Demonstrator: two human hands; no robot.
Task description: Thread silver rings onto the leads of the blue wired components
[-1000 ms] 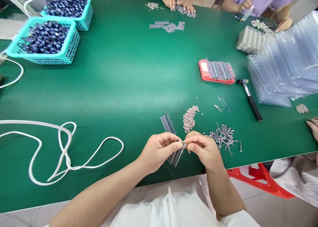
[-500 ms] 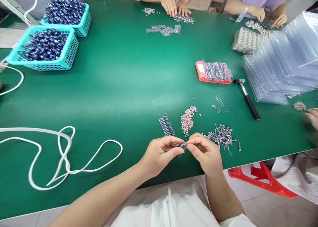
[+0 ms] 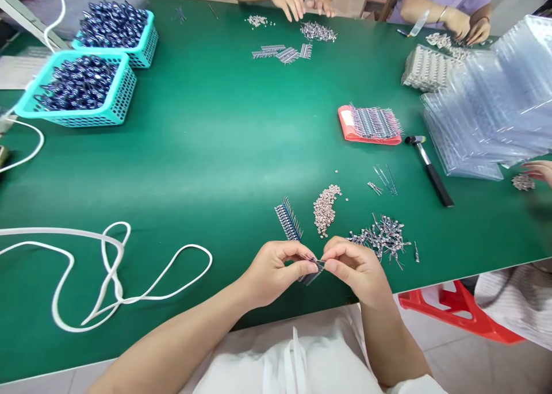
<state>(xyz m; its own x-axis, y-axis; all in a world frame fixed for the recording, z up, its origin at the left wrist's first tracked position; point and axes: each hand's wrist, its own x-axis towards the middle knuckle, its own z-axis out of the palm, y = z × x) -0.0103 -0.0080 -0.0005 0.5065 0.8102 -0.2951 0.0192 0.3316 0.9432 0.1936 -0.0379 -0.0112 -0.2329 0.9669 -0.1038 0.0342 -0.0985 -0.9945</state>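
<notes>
Above the near edge of the table, my left hand [image 3: 278, 270] pinches a strip of small wire-leaded parts [image 3: 311, 277] between thumb and fingers. My right hand [image 3: 360, 273] meets it at the strip's right end, thumb and forefinger pressed together; what lies between those fingertips is too small to make out. A second blue-grey strip of the same kind [image 3: 288, 218] rests on the table just beyond my left hand. Past my fingertips is a heap of small pinkish discs [image 3: 324, 210]. Loose wire-leaded parts [image 3: 383, 236] are piled beside my right hand.
A hammer [image 3: 430, 172], a red pack topped with strips [image 3: 371, 125] and stacked clear plastic sheets [image 3: 483, 106] are on the right. Turquoise baskets [image 3: 125, 89] of dark blue parts stand at far left, white cord [image 3: 116, 285] nearer. Co-workers' hands [image 3: 287, 0] work across the table.
The strip in my left hand has tilted, so more of its underside hangs below my fingers. Across the table, a co-worker's hands have lifted off a pile of parts.
</notes>
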